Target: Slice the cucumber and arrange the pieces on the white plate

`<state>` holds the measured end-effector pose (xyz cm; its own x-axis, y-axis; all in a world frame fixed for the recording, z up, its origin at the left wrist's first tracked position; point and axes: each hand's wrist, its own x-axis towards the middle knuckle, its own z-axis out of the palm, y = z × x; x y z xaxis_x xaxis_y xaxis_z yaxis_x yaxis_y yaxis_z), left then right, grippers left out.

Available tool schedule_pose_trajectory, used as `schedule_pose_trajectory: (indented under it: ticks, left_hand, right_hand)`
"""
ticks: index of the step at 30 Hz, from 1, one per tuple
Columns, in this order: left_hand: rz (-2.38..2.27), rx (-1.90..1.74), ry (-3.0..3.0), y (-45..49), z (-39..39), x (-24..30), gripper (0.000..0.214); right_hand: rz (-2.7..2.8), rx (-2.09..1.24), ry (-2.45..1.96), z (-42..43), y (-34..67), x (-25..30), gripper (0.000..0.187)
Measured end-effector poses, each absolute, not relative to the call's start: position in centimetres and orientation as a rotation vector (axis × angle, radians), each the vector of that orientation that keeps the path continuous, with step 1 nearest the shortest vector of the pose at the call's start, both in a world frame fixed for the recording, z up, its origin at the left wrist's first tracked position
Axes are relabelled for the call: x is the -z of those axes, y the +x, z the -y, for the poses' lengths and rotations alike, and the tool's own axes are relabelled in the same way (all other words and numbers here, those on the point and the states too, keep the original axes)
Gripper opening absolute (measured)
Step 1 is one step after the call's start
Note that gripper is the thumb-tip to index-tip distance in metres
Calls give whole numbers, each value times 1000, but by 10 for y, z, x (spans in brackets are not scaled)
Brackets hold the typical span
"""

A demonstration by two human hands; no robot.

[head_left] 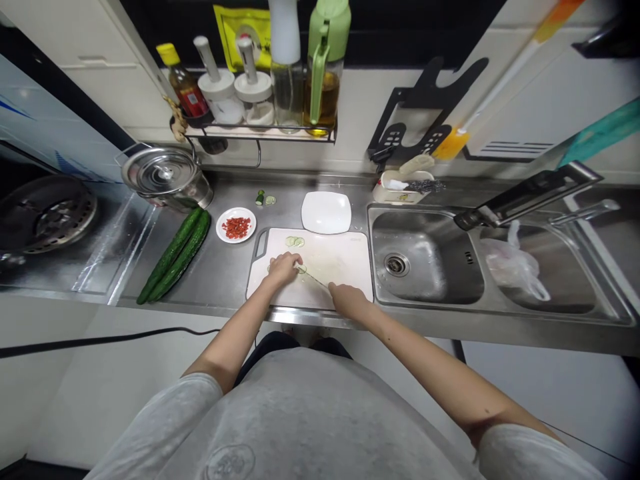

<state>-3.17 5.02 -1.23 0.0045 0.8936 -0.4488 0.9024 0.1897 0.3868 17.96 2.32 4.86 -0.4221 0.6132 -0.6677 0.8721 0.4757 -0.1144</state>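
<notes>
My left hand [284,269] is closed over a cucumber piece on the cutting board [345,257]; the fingers hide most of it. A pale cut slice [302,269] shows at the fingertips. My right hand [349,302] grips a knife [317,281] by its handle, and the thin blade reaches left to that slice. Beyond my left hand, a few overlapping cucumber slices [295,242] lie on the board. Two whole cucumbers [176,255] rest side by side on the counter to the left.
A small plate of chopped red pieces [237,226] and a white square dish [327,212] stand behind the board. Cucumber ends [260,198] lie nearby. A lidded steel pot [167,177] stands back left. The sink [425,260] borders the board's right. A condiment rack [265,133] hangs above.
</notes>
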Motion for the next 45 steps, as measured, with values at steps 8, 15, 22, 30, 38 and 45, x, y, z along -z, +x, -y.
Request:
schedule_pose_trajectory:
  ticks: [8,15,22,30,38,45]
  left_hand:
    - [-1863,17,1696,-30,-49,11,26]
    - [-1928,19,1674,-24,-48,14,25]
    - [-1950,-14,1674,-18,-48,12,13]
    - [-1943,-144,1606,-15,-44,0,9]
    - [-1836,-301,1536,-51,-18,-6,12]
    - [-1940,-421,1389,-93,-12,13,16]
  right_hand:
    - [-2199,558,1217,-9,200,-35,30]
    - [-2172,592,1250,0,211,-36,28]
    - [-2156,621,1282,5,218,-37,28]
    - [-2142,683,1320,6,217,-43,26]
    - [-2137,734,1325,6,218,-41,26]
    - [-2139,725,1326,5,218,-35,26]
